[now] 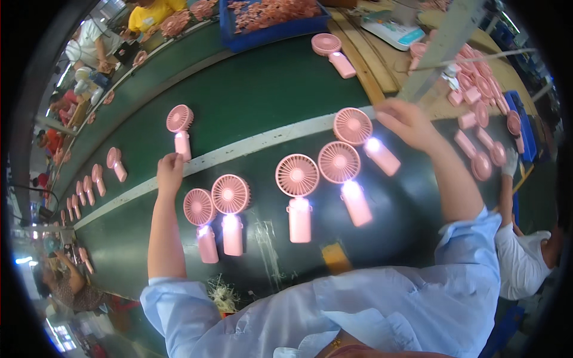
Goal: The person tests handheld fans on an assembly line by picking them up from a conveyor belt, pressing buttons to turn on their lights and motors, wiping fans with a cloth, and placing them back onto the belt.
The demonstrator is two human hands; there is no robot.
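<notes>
At the far side of the white strip, my left hand (170, 172) has its fingers closed at the lower end of a pink handheld fan (181, 142). My right hand (407, 123) is raised just right of a lit pink fan (384, 157), its fingers loosely bent and apart, with nothing visible in them. Between my arms lie more pink fans with glowing lights: one (356, 203) overlaps the lit fan's head, another (299, 221) is left of it, and a pair (232, 234) (207, 244) lies nearer my left forearm.
A green conveyor belt (256, 89) carries a fan (342, 64) and a row of fans (98, 180) at left. A blue bin (274, 30) holds pink parts. Many fans pile up (477, 77) at right beside a slanted metal post (439, 53). Co-workers (528, 256) are around.
</notes>
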